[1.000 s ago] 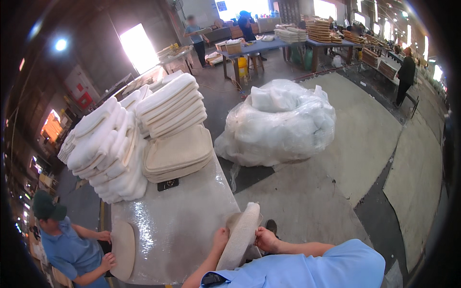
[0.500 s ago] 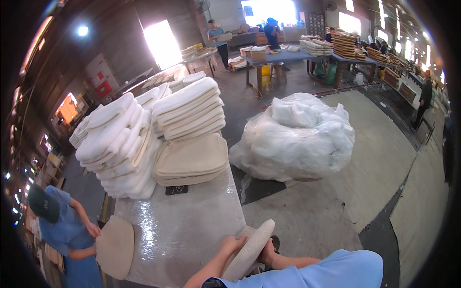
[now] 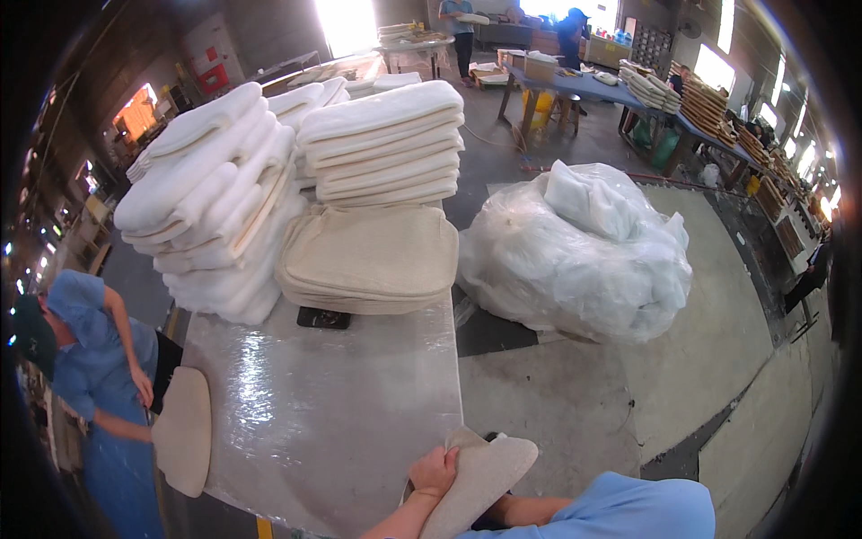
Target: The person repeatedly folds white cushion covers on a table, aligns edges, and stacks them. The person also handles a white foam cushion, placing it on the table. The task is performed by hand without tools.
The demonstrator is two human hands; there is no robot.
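Observation:
At the table's near right corner I have a beige, fabric-covered seat cushion (image 3: 489, 469), tilted and with a bulging rounded end. My left hand (image 3: 434, 471) is closed on the cloth along its left edge. Behind the cushion my right hand is hidden, fingers included; only the right forearm (image 3: 537, 510) shows, reaching in from the right. The plastic-covered table (image 3: 359, 377) lies to the left of the cushion. Farther up on it sits a pile of flat beige covers (image 3: 368, 256), with a small black object (image 3: 323, 318) at its front edge.
Tall stacks of folded white padding (image 3: 382, 144) fill the table's far end. A large clear plastic bag of white stuffing (image 3: 575, 251) stands on the floor to the right. At the left, a co-worker in blue (image 3: 99, 341) holds another beige cushion (image 3: 184, 431). Blue tables (image 3: 584, 85) stand farther back.
The view has shifted. The cushion has tipped to the right, showing more of its broad face, and my right hand has passed out of sight behind it. My left hand still grips the edge.

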